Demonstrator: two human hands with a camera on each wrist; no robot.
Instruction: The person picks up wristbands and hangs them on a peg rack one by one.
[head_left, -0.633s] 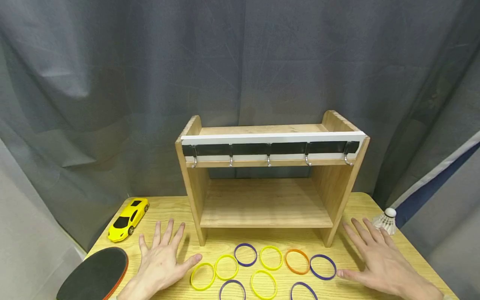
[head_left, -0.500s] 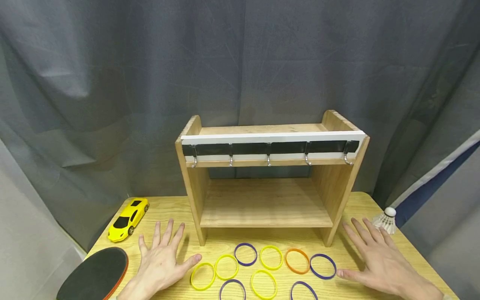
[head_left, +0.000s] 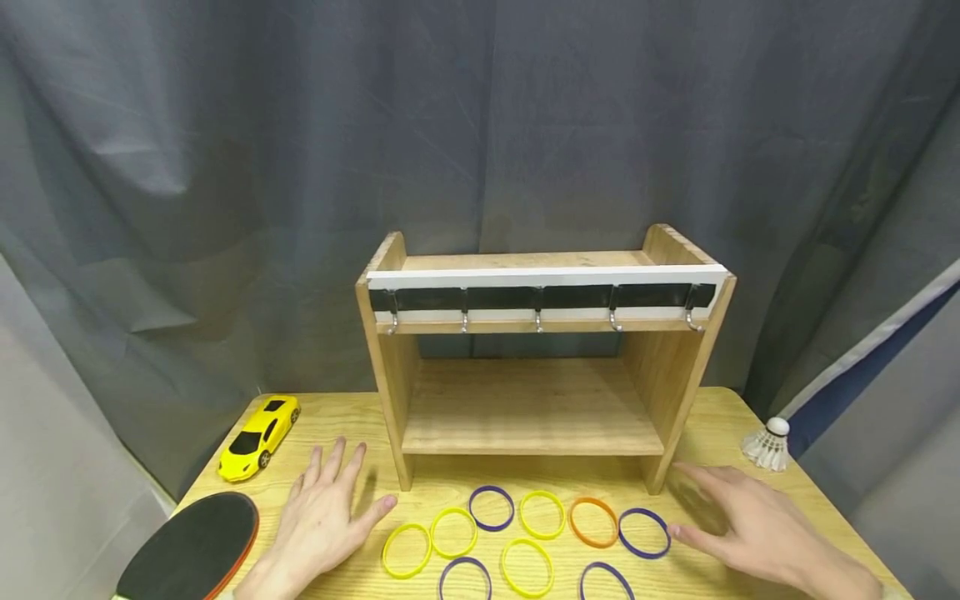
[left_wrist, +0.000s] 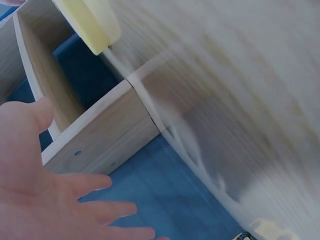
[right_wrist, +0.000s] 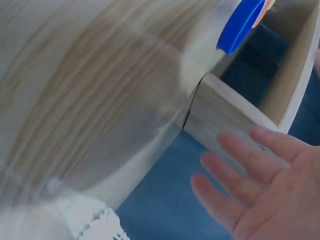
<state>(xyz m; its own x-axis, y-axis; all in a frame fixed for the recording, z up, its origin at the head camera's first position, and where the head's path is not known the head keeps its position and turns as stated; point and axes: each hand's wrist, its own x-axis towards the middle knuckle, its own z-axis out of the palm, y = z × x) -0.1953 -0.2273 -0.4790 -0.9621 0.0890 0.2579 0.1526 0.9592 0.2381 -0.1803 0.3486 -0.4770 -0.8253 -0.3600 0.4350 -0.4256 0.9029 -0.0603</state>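
My left hand (head_left: 318, 521) lies over the table with fingers spread and holds nothing. Nearest to its thumb is a yellow ring (head_left: 385, 548). On the other side my right hand (head_left: 757, 533) is empty, fingers slightly bent, thumb tip beside a purple ring (head_left: 643, 511). In the right wrist view this ring looks bright blue (right_wrist: 241, 27). An orange ring (head_left: 594, 501) and several more yellow and purple ones lie flat between the hands; two are cut off by the bottom edge. Behind them stands a wooden shelf (head_left: 532, 404) with several metal hooks on a black strip (head_left: 501, 297).
At the left, a yellow toy car (head_left: 258, 439) sits behind a table tennis paddle (head_left: 191, 546), black side up. A shuttlecock (head_left: 771, 446) stands near the table's right edge. Grey curtains (head_left: 300, 167) hang behind the table (head_left: 330, 408).
My right hand's fingers have drawn in and bent from a flat spread, away from the shuttlecock. The left hand has turned slightly, its fingers closer together. The rings lie where they were.
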